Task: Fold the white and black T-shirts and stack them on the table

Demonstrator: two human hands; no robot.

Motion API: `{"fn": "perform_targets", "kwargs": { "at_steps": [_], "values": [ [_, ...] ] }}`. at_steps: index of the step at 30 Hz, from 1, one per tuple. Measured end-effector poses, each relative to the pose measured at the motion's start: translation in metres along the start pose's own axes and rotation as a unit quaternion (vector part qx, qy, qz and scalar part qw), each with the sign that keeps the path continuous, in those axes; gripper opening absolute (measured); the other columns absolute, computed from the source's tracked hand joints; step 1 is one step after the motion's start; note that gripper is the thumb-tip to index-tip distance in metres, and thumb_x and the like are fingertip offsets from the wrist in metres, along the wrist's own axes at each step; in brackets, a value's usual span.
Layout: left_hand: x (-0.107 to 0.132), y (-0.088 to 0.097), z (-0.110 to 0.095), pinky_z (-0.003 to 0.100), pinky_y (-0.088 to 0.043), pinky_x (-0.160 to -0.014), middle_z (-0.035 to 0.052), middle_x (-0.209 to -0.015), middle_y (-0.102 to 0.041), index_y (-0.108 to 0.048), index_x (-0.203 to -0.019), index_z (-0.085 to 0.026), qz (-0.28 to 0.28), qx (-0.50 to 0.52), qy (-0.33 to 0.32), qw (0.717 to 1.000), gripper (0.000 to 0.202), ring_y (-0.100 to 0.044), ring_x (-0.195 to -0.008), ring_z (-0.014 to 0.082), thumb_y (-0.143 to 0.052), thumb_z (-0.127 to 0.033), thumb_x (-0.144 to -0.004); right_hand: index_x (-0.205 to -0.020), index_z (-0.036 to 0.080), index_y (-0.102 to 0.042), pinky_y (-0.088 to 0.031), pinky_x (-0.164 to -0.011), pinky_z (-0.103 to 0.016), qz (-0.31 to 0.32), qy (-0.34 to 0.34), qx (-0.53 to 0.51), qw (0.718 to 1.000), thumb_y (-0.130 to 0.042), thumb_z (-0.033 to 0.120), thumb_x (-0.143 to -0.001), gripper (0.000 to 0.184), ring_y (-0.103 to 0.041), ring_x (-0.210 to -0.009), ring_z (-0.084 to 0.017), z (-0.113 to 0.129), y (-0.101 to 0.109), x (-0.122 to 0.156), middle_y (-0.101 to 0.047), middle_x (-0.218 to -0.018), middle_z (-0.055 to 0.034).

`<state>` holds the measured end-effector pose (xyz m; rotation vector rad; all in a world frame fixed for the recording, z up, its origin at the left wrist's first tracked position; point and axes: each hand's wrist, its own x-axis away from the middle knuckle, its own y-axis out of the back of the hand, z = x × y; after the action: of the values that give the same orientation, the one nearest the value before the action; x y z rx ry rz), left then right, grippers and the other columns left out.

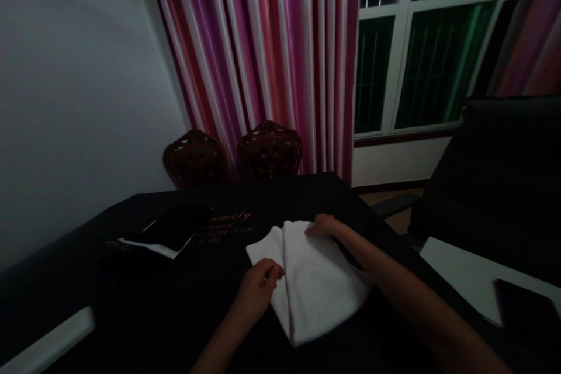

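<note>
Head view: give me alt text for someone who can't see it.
Two bare hands rest on a folded white cloth on a black-covered table in a dim room: the left hand at its left edge, the right hand at its far edge. Behind stand two carved chairs, striped pink curtains and a barred window.

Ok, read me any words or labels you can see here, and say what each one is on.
"amily": large gold script on the black cloth, its first letter hidden by a dark item.
"IN LOVE": end of a smaller line below it; the rest is too blurred to read.
No text on the white cloth under the left hand and right hand.
</note>
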<state>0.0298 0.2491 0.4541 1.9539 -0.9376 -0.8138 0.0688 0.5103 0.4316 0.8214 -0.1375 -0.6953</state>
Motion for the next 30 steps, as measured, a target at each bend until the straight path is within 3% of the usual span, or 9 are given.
{"fn": "perform_targets", "kwargs": {
  "at_steps": [3, 6, 8, 11, 14, 20, 22, 26, 30],
  "values": [
    [0.004, -0.005, -0.003, 0.026, -0.046, -0.061, 0.0090, -0.086, -0.069, -0.063, -0.086, -0.013, 0.028, 0.189, 0.058, 0.980, 0.047, -0.063, -0.068, 0.0157, -0.036, -0.052, -0.091, -0.078, 0.013, -0.062, -0.043, -0.065, -0.026, 0.024, 0.026, -0.036, 0.999, -0.066, 0.012, -0.070, 0.009, -0.061, -0.073, -0.018, -0.007, 0.008, 0.013, -0.064, -0.077, -0.0060],
    [0.000, -0.019, -0.009, 0.030, -0.049, -0.066, 0.0140, -0.093, -0.070, -0.062, -0.096, -0.011, 0.045, 0.366, 0.126, 0.921, 0.066, -0.067, -0.075, 0.0203, -0.042, -0.072, -0.080, -0.087, 0.016, -0.059, -0.040, -0.064, -0.022, 0.022, 0.114, -0.084, 0.990, -0.062, 0.012, -0.074, 0.014, -0.058, -0.074, -0.014, 0.006, 0.006, 0.053, -0.064, -0.083, -0.0016],
    [-0.002, -0.029, -0.015, 0.033, -0.051, -0.074, 0.0136, -0.097, -0.070, -0.061, -0.102, -0.012, 0.042, 0.440, 0.152, 0.884, 0.071, -0.068, -0.081, 0.0220, -0.049, -0.076, -0.074, -0.086, 0.018, -0.057, -0.039, -0.063, -0.023, 0.032, 0.188, -0.107, 0.976, -0.065, 0.019, -0.075, 0.013, -0.056, -0.073, -0.013, 0.018, 0.004, 0.086, -0.062, -0.083, -0.0002],
    [-0.002, -0.039, -0.023, 0.034, -0.053, -0.076, 0.0073, -0.082, -0.068, -0.063, -0.086, -0.014, 0.019, 0.465, 0.144, 0.873, 0.059, -0.066, -0.077, 0.0199, -0.067, -0.069, -0.067, -0.088, 0.018, -0.057, -0.037, -0.060, -0.024, 0.045, 0.222, -0.106, 0.968, -0.066, 0.034, -0.078, 0.021, -0.053, -0.070, -0.014, 0.027, 0.004, 0.123, -0.061, -0.084, -0.0017],
    [0.002, -0.043, -0.029, 0.033, -0.053, -0.076, 0.0046, -0.075, -0.065, -0.063, -0.074, -0.014, 0.003, 0.466, 0.133, 0.875, 0.053, -0.064, -0.075, 0.0183, -0.073, -0.065, -0.063, -0.091, 0.017, -0.058, -0.035, -0.056, -0.024, 0.073, 0.205, -0.109, 0.970, -0.063, 0.041, -0.081, 0.026, -0.052, -0.067, -0.014, 0.025, 0.007, 0.133, -0.060, -0.083, -0.0028],
    [0.013, -0.046, -0.041, 0.029, -0.052, -0.071, 0.0058, -0.072, -0.067, -0.066, -0.072, -0.012, -0.043, 0.464, 0.133, 0.875, 0.045, -0.064, -0.071, 0.0171, -0.071, -0.057, -0.070, -0.080, 0.017, -0.059, -0.034, -0.051, -0.022, 0.145, 0.154, -0.222, 0.952, -0.071, 0.029, -0.070, 0.020, -0.051, -0.059, -0.012, 0.020, 0.008, 0.125, -0.059, -0.067, 0.0015],
    [0.018, -0.043, -0.048, 0.027, -0.052, -0.071, 0.0053, -0.073, -0.067, -0.066, -0.074, -0.012, -0.067, 0.462, 0.130, 0.875, 0.039, -0.063, -0.072, 0.0164, -0.070, -0.051, -0.073, -0.077, 0.017, -0.057, -0.036, -0.051, -0.022, 0.179, 0.129, -0.298, 0.929, -0.075, 0.028, -0.064, 0.025, -0.052, -0.058, -0.012, 0.025, 0.012, 0.128, -0.059, -0.066, 0.0016],
    [0.026, -0.024, -0.066, 0.029, -0.053, -0.077, 0.0063, -0.091, -0.070, -0.067, -0.098, -0.014, -0.124, 0.492, 0.102, 0.855, 0.032, -0.065, -0.083, 0.0178, -0.066, -0.038, -0.078, -0.073, 0.017, -0.054, -0.041, -0.054, -0.023, 0.227, 0.100, -0.439, 0.864, -0.076, 0.035, -0.064, 0.031, -0.053, -0.057, -0.011, 0.043, 0.035, 0.134, -0.059, -0.066, 0.0012],
    [0.024, 0.019, -0.087, 0.034, -0.055, -0.080, 0.0101, -0.105, -0.068, -0.065, -0.099, -0.013, -0.191, 0.577, 0.087, 0.789, 0.025, -0.064, -0.094, 0.0211, -0.056, -0.029, -0.081, -0.073, 0.018, -0.056, -0.044, -0.063, -0.024, 0.116, 0.130, -0.492, 0.853, -0.071, 0.035, -0.071, 0.023, -0.053, -0.063, -0.010, 0.066, 0.081, 0.129, -0.059, -0.069, 0.0012]
  ]
}}
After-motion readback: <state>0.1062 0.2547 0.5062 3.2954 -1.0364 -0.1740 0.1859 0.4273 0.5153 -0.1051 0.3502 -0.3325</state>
